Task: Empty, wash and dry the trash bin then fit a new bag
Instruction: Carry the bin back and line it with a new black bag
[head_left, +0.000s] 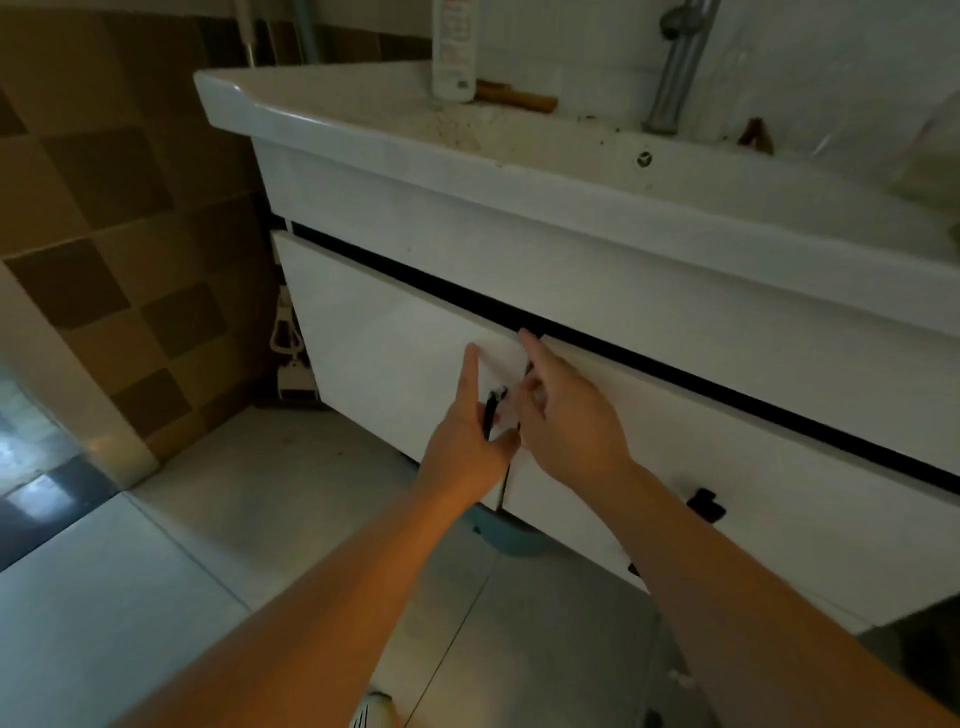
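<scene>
No trash bin or bag is clearly in view. Both of my hands are at the seam between two white cabinet doors under the sink. My left hand (470, 426) lies with straight fingers against the left door (384, 353), its thumb beside a black handle (491, 410). My right hand (563, 410) has its index finger stretched up to the top of the seam. Its other fingers curl at the edge of the right door (727, 431), which stands slightly proud of the left one.
The white vanity (519, 208) carries a sink top with a white bottle (454, 52), a brown stick-like item (517, 98) and a metal tap pipe (675, 67). A blue round object (511, 538) sits on the floor beneath the cabinet. A brown tiled wall (104, 208) stands to the left.
</scene>
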